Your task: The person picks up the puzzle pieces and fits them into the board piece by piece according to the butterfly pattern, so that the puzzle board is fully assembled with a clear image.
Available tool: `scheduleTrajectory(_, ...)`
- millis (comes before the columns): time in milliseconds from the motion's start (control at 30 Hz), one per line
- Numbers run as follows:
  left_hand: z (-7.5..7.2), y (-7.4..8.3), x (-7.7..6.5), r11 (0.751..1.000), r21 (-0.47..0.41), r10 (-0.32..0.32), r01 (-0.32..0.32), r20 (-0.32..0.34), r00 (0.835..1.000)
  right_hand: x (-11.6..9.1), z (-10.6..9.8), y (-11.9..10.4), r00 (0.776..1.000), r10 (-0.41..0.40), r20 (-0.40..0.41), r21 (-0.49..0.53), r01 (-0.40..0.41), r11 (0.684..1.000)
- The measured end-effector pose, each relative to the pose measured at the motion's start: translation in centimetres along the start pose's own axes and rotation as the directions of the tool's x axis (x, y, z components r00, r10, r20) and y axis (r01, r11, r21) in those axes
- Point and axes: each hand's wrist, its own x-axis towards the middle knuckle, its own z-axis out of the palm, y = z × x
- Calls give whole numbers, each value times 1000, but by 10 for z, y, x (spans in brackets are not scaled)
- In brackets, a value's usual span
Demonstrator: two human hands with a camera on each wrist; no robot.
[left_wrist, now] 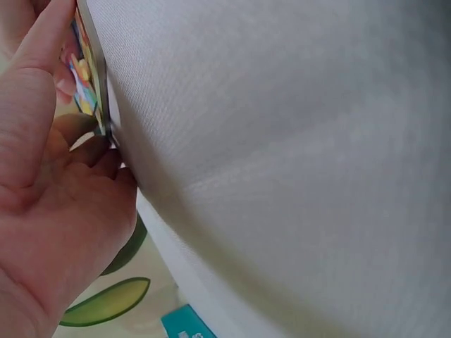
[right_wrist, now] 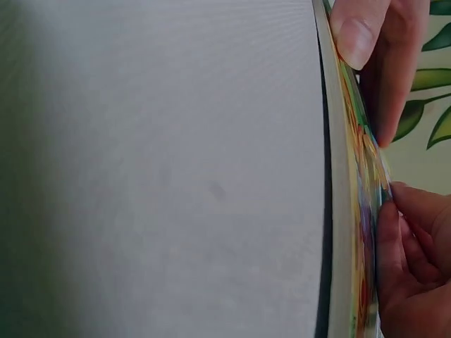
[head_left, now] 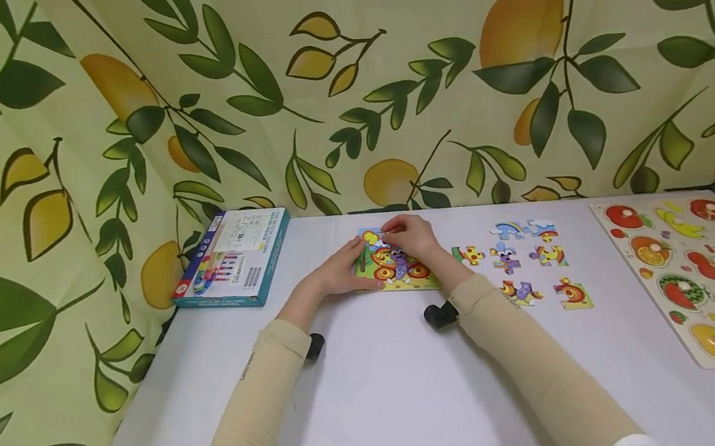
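Left of the left hand (head_left: 339, 271), a teal-sided box (head_left: 223, 268) with colourful print lies on the white surface (head_left: 384, 396). Well to the right of the right hand (head_left: 413, 237), a pale board (head_left: 675, 256) displays assorted fruit. Beyond both hands hangs cream fabric (head_left: 333, 5) patterned with green leaves and orange fruit.

Three views of my jigsaw puzzle (head_left: 396, 274)
My head camera looks forward and down on it; my low, close wrist cameras share its edge, side-on.
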Motion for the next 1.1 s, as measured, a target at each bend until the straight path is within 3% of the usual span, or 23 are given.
scheduleTrajectory(200,0,2,-1,1000,5,15,-15,-2,1000,2,6,0,998,-48,-42,-63,45,997)
scheduleTrajectory(333,1,2,0,1000,20,12,-12,-3,1000,1,5,0,996,-81,-31,-74,79,994)
scheduleTrajectory(433,1,1,0,999,29,12,-12,-3,1000,-5,2,-2,989,-150,-6,-141,147,979)
scheduleTrajectory(500,0,1,0,999,32,17,-17,-2,1000,-10,-1,-4,977,-208,35,-205,211,956)
scheduleTrajectory(567,0,1,0,999,41,24,-24,0,1000,-17,-5,-7,953,-281,110,-285,301,910)
scheduleTrajectory(700,0,0,2,998,55,37,-37,1,999,-29,-13,-9,872,-378,311,-383,479,790)
scheduleTrajectory(800,0,0,2,998,59,37,-37,3,999,-36,-16,-7,826,-365,429,-426,541,725)
scheduleTrajectory(933,0,0,1,997,66,32,-32,3,999,-41,-17,-6,815,-304,493,-463,541,702)
scheduleTrajectory(1100,0,0,0,997,72,32,-32,1,999,-43,-16,-7,818,-286,499,-472,534,702)
